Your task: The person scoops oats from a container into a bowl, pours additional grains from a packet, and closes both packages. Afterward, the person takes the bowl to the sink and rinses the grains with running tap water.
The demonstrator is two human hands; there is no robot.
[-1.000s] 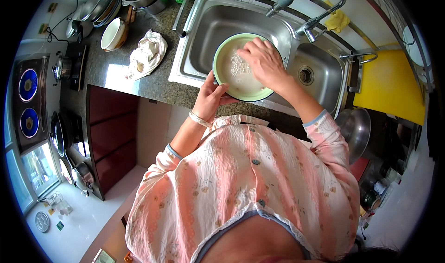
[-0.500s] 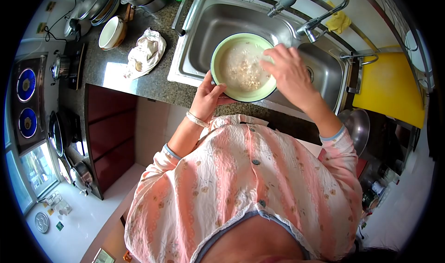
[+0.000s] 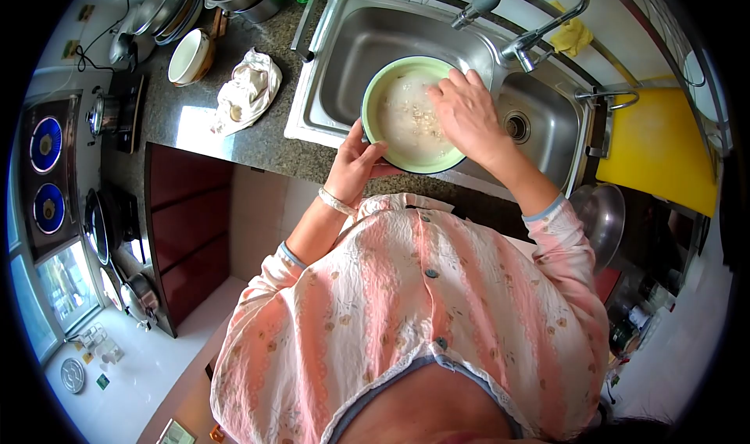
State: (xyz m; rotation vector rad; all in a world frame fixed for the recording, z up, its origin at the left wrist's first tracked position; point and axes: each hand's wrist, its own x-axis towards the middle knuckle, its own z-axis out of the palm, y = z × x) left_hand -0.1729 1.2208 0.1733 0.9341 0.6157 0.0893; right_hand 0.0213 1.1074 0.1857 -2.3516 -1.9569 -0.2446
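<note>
A light-green bowl [image 3: 374, 92] with a dark rim is held over the front of the steel sink. Cloudy whitish water fills it, with pale grain-like bits [image 3: 422, 121] gathered near the middle. My left hand [image 3: 355, 162] grips the bowl's near left side, thumb by the rim and the other fingers underneath. Over the bowl's right half is my right hand [image 3: 469, 119], its fingers bent and drawn together at the water. Whatever may be between those fingertips is hidden.
The double sink [image 3: 344, 45] has a chrome faucet [image 3: 539, 34] behind it. A crumpled cloth [image 3: 248, 92] and a white bowl [image 3: 190, 57] lie on the counter to the left. A yellow board [image 3: 660, 147] stands at the right, near a metal basin [image 3: 601, 217].
My right hand has moved left, further over the bowl, and its fingers have drawn in toward the water. The bowl has shifted slightly right, still in my left hand.
</note>
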